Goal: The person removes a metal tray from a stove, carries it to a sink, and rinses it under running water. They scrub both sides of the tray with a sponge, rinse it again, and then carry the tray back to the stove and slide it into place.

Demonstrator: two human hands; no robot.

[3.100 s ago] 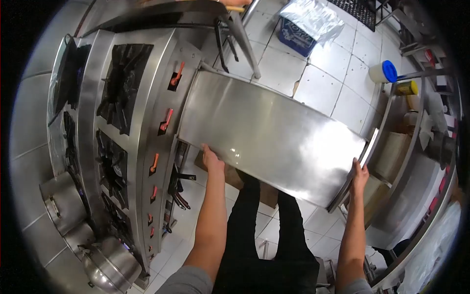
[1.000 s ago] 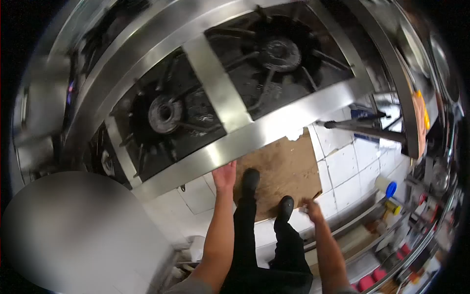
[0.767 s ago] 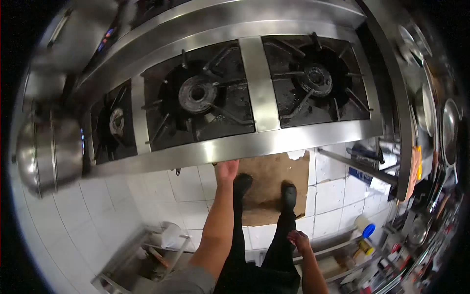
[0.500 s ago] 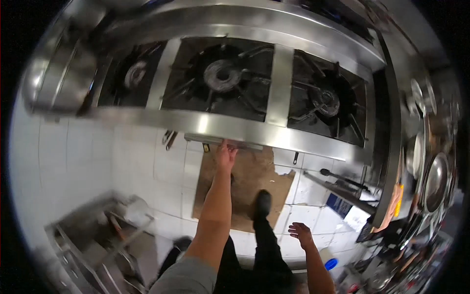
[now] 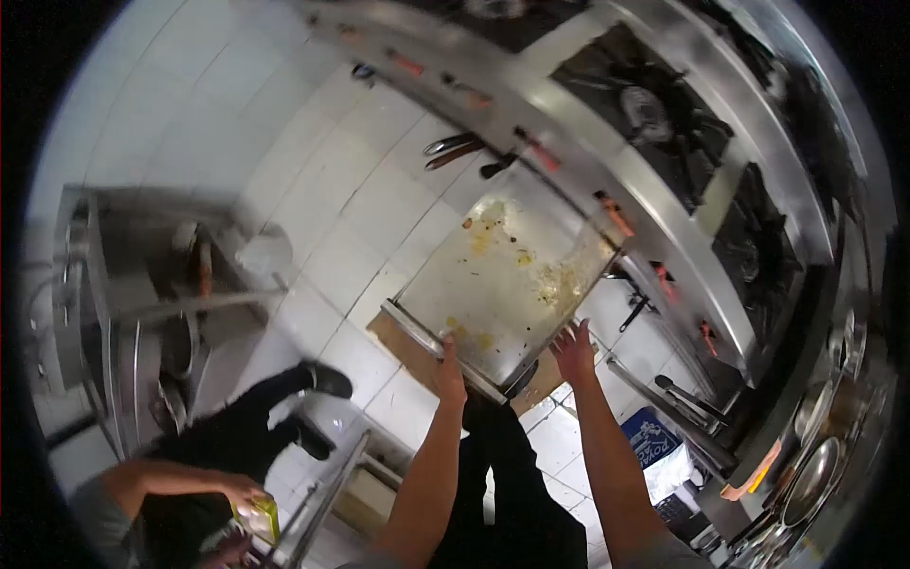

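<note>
A shallow metal drip tray (image 5: 502,284) extends from below the stove, tilted across the view, with yellow and brown food bits and grease on its surface. My left hand (image 5: 452,375) is closed on its front edge, the thumb lying over the lip and the other fingers hidden beneath. At the tray's right side, my right hand (image 5: 574,356) grips the side edge, with some fingers out of sight. Above the tray runs the stove front (image 5: 569,142) with its red knobs.
At lower left, another person's hand (image 5: 245,493) holds a yellow-green item. A metal sink unit (image 5: 190,303) stands left. Pans (image 5: 813,482) crowd the right, near a blue box (image 5: 649,436). Brown cardboard (image 5: 403,353) lies on the tiled floor.
The tray has come out from under the stove toward me. My right hand has moved from free air to its side. The view has turned, and another person now shows at lower left.
</note>
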